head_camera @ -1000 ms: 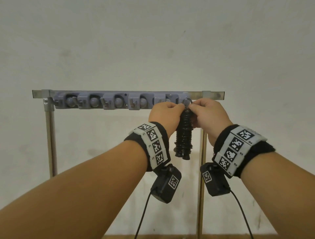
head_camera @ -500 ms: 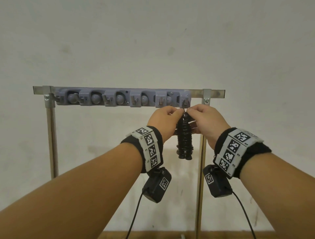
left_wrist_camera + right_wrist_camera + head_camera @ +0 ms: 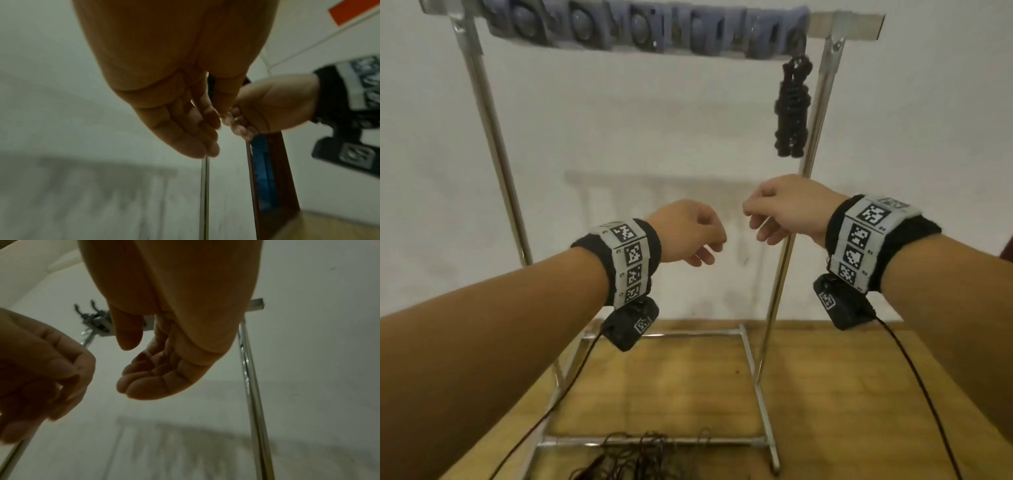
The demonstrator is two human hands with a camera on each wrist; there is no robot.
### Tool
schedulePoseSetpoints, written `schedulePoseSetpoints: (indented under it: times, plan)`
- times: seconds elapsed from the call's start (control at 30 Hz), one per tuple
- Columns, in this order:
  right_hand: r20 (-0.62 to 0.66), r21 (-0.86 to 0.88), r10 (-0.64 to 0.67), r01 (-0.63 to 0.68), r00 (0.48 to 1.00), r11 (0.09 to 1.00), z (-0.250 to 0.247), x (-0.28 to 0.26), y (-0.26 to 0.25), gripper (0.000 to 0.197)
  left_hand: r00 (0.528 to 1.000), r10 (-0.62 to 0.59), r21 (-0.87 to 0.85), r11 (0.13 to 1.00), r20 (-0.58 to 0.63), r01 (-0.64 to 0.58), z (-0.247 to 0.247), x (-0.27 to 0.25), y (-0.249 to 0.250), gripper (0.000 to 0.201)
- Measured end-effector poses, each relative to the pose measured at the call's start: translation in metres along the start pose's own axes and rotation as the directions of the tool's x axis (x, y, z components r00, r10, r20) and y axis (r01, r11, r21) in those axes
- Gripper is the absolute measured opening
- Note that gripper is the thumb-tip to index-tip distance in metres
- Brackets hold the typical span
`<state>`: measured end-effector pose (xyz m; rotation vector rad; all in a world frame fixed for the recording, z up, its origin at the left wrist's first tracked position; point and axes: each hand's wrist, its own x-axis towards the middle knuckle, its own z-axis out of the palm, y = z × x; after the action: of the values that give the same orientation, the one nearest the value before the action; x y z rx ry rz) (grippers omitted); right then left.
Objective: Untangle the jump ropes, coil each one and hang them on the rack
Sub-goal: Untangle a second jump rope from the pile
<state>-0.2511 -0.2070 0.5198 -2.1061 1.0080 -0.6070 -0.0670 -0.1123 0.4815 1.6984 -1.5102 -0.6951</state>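
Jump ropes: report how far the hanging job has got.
Done: one coiled black jump rope hangs from the rightmost hook of the rack. In hand: nothing; the left hand and right hand are below it, loosely curled and empty. Left: a tangle of dark rope lies on the wooden floor by the rack's base, not yet coiled or hung.

Black wristbands point(image 3: 914, 236) with coded tags, cabled cameras point(image 3: 631, 322)
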Motion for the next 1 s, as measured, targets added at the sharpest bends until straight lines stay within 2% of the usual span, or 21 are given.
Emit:
schedulePoseSetpoints:
  times: [0.07, 0.13, 0.23, 0.3, 0.4, 0.6, 0.7, 0.9, 1.0]
  plan:
    - [0.107, -0.088, 0.012, -0.003, 0.994, 0.996, 0.037, -0.006, 0.016, 0.019, 0.989, -0.038, 0.217, 0.976, 0.140, 0.007, 0.019, -0.022, -0.038, 0.011]
    - [0.210, -0.174, 0.034, 0.003, 0.977, 0.985, 0.077, -0.013, 0.036, 0.018, 0.955, -0.102, 0.464, 0.885, 0.277, -0.040, 0.039, -0.043, -0.075, 0.011]
    - [0.367, -0.283, 0.080, 0.029, 0.927, 0.959, 0.138, -0.026, 0.069, 0.016, 0.858, -0.221, 0.671, 0.721, 0.463, -0.176, 0.073, -0.075, -0.129, 0.021]
    - [0.453, -0.327, 0.126, 0.034, 0.882, 0.944, 0.176, -0.037, 0.094, 0.015, 0.782, -0.285, 0.689, 0.683, 0.555, -0.241, 0.094, -0.095, -0.166, 0.023]
    - [0.549, -0.377, 0.201, 0.026, 0.812, 0.926, 0.228, -0.053, 0.134, 0.018, 0.695, -0.341, 0.675, 0.683, 0.633, -0.279, 0.122, -0.116, -0.221, 0.024]
    - [0.676, -0.455, 0.345, 0.000, 0.651, 0.891, 0.310, -0.084, 0.210, 0.027, 0.538, -0.441, 0.652, 0.696, 0.718, -0.301, 0.177, -0.143, -0.314, 0.027]
    - [0.717, -0.494, 0.417, -0.015, 0.559, 0.869, 0.348, -0.094, 0.242, 0.025, 0.453, -0.480, 0.634, 0.715, 0.751, -0.294, 0.203, -0.157, -0.349, 0.028]
    - [0.779, -0.492, 0.443, -0.007, 0.443, 0.871, 0.410, -0.105, 0.290, 0.027, 0.377, -0.508, 0.615, 0.744, 0.775, -0.261, 0.240, -0.178, -0.402, 0.032]
    - [0.799, -0.512, 0.458, 0.042, 0.391, 0.858, 0.430, -0.110, 0.309, 0.032, 0.400, -0.516, 0.631, 0.736, 0.758, -0.246, 0.253, -0.183, -0.422, 0.029]
